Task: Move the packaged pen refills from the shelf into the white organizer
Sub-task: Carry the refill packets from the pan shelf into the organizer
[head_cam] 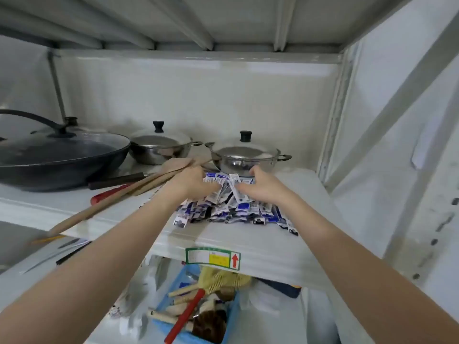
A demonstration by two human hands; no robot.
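Note:
A heap of packaged pen refills, blue and white packets, lies on the white metal shelf in front of a steel pot. My left hand and my right hand both rest on the far side of the heap, fingers curled into the packets from either side. Several packets stick up between the two hands. The white organizer is not in view.
Behind the heap stands a lidded steel pot; a second lidded pot and a dark wok stand to the left. Wooden spatulas and a red-handled tool lie left of the heap. Below the shelf a blue basket holds brushes.

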